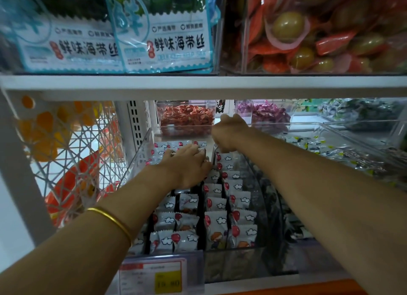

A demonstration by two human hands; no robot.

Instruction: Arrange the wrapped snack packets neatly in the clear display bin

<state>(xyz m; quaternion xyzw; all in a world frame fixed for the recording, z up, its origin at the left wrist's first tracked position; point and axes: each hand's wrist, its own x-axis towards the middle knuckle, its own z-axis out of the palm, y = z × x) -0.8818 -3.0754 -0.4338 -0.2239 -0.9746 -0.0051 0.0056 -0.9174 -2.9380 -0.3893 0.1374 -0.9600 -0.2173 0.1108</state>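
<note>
You're tidying the back rows: your left hand (189, 162), fingers flat, is pressing the snack packets (217, 206) at the clear display bin's (137, 160) far end. Your right hand (229, 132) is hovering there too (grip unclear; I cannot tell). Next is probably squaring them upright.

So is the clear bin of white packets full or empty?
Mostly full: the clear bin holds rows of white packets front to back.

The little white snack packets (217, 220), with red balloons and clouds on them, stand in rows from 6 o'clock to 12 o'clock inside the clear bin (141, 160).
</note>
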